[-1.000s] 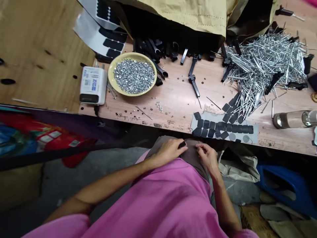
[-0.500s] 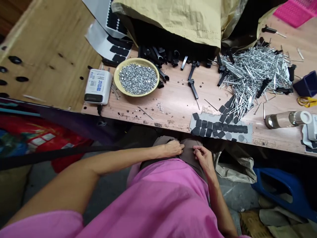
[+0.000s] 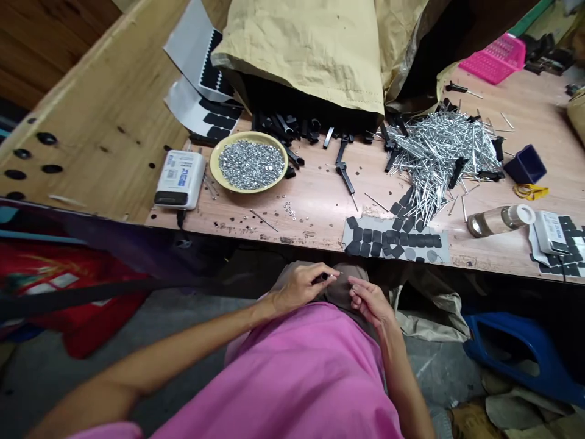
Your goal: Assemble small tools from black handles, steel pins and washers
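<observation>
Below the counter (image 3: 315,198), the left hand (image 3: 299,286) pinches a small black piece (image 3: 325,277) above the lap; the right hand (image 3: 371,303) sits just beside it, open and empty. On the counter lie black rubber pads (image 3: 393,239), a yellow plate (image 3: 249,189) of metal nuts, metal pins (image 3: 439,158), and a white box (image 3: 179,178) with unreadably small labels.

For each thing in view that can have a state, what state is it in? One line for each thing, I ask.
Left hand, pinching a small black piece
Right hand, loosely curled, nothing visible held
Yellow plate, full of small silver rings
Metal pins, in a loose heap
Backing sheet, black pads partly removed
Bottle, lying on its side, capped
</observation>
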`<act>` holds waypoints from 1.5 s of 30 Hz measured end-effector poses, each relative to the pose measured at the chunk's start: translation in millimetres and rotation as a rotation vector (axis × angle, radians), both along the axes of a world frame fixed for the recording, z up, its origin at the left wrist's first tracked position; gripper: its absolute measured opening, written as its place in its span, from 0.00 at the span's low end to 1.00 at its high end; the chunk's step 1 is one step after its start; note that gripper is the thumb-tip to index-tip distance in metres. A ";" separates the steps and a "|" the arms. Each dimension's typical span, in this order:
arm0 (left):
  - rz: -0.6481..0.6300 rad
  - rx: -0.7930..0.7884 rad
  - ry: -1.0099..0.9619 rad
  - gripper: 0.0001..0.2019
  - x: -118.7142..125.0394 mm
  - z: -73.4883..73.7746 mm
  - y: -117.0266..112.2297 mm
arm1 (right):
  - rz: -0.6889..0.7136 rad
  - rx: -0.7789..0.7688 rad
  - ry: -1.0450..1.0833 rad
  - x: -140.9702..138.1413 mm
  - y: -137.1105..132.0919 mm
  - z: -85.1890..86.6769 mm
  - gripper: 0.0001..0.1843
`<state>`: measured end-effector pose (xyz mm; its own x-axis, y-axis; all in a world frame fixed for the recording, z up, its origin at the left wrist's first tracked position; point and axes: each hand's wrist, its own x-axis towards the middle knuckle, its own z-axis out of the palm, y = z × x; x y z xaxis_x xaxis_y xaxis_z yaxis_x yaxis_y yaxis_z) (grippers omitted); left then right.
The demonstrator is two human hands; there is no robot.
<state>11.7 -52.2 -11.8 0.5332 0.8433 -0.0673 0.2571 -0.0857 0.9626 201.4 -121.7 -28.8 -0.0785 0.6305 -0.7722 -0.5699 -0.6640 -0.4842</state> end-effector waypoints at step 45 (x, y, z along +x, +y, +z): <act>0.533 -1.624 -0.889 0.22 75.8 28.4 78.1 | 0.246 0.604 -0.843 -7.5 81.8 100.9 0.22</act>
